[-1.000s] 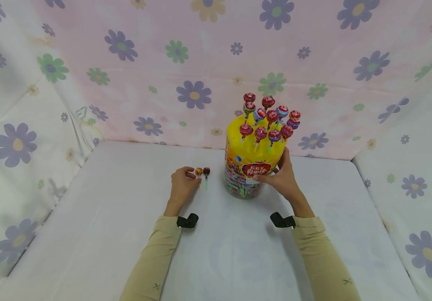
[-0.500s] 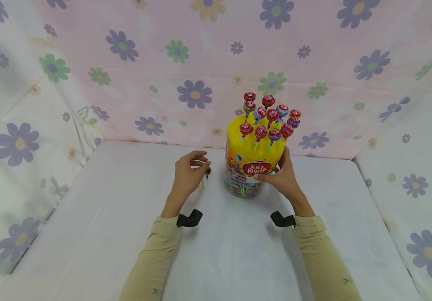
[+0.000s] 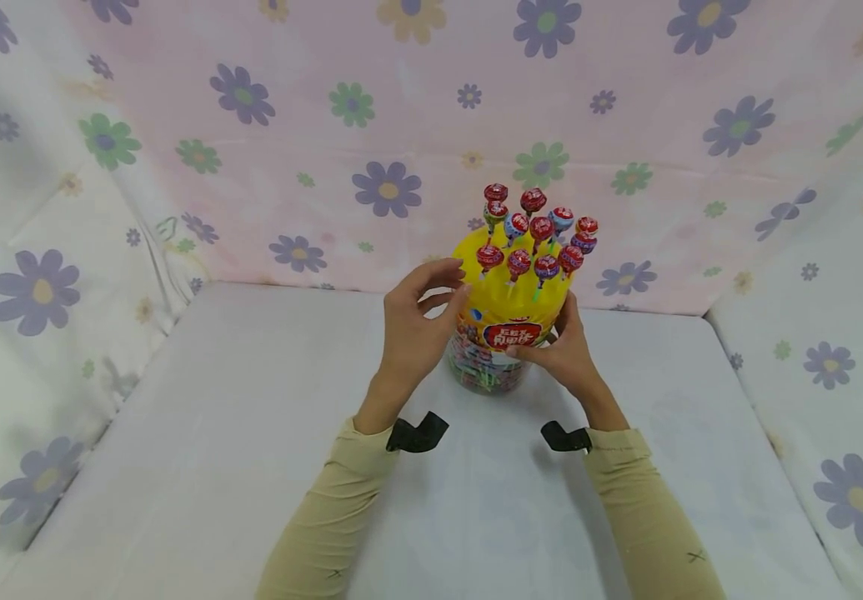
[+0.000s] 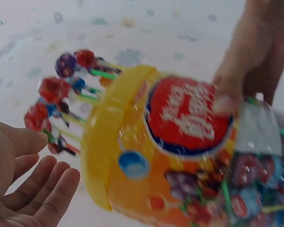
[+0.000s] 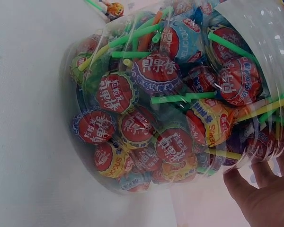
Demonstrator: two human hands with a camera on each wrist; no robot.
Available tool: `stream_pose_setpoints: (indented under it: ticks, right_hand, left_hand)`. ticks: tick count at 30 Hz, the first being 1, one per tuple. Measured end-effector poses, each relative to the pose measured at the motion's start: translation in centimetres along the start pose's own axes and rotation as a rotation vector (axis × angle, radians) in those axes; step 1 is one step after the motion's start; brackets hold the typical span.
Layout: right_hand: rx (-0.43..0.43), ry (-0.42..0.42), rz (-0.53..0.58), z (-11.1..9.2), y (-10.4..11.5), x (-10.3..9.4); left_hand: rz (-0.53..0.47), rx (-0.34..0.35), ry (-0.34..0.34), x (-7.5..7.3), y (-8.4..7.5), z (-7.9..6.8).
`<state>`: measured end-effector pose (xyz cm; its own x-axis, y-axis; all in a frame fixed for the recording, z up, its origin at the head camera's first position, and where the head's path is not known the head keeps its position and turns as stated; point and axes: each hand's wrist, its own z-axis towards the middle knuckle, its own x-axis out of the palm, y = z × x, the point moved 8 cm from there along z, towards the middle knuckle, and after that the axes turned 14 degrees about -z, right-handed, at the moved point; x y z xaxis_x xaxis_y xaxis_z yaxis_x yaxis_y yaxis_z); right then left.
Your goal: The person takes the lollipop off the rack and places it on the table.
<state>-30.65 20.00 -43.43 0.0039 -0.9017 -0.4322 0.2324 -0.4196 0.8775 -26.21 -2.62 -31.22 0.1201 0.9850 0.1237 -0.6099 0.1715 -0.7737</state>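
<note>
A clear jar of lollipops [image 3: 485, 368] with a yellow lid [image 3: 502, 298] stands on the white table. Several wrapped lollipops [image 3: 519, 264] stick up out of the lid by their stems. My right hand [image 3: 568, 354] grips the jar's right side, its thumb across the front beside the red label [image 4: 189, 116]. At the lid's left edge is my left hand [image 3: 418, 321]. Its fingers [image 4: 57, 191] and thumb are apart with nothing between them, the thumb tip close to the nearest stems in the left wrist view. A loose orange lollipop [image 5: 114, 10] lies on the table beyond the jar.
The white tabletop [image 3: 251, 433] spreads around the jar. A floral cloth backdrop [image 3: 296, 167] rises behind it, and cloth walls flank both sides. Each wrist bears a black camera mount [image 3: 418, 433].
My left hand has moved up and right from the two loose lollipops on the table to the lid's left edge, and its fingers look empty. The right hand and jar stay in place.
</note>
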Motion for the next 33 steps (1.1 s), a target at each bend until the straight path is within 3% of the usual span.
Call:
stream_pose_setpoints:
  ticks: [7, 23, 33]
  right_hand:
    - [0.015, 0.001, -0.003, -0.1, 0.1, 0.0]
    - [0.003, -0.015, -0.011, 0.0, -0.3, 0.0]
    - [0.033, -0.005, -0.006, 0.0, -0.3, 0.1]
  left_hand:
    - [-0.035, 0.023, -0.009, 1.8, -0.5, 0.4]
    - [0.012, 0.122, -0.061, 2.8, -0.1, 0.9]
    - [0.046, 0.148, -0.063, 2.9, -1.8, 1.5]
